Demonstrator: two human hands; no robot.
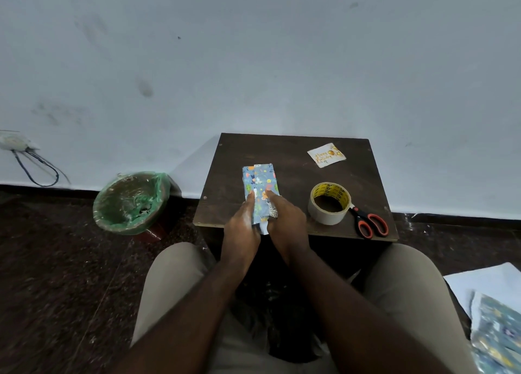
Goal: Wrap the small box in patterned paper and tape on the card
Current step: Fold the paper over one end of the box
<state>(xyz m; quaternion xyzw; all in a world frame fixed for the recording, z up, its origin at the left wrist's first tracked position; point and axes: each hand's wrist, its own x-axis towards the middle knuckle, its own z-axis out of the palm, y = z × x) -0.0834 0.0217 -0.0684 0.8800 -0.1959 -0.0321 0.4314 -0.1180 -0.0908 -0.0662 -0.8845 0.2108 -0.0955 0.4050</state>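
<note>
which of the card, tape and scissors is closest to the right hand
The tape, just beside the right hand; the scissors lie beyond it and the card sits near the far edge.

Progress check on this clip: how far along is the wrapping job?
Done: patterned paper covers the box along its length. In hand: the left hand and right hand press the paper at its near end, where a white flap sticks out. Left: the card lies untaped on the table; tape roll and scissors lie untouched.

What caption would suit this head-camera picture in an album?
Left hand and right hand press the paper-wrapped box; tape roll, scissors and card lie nearby.
</note>
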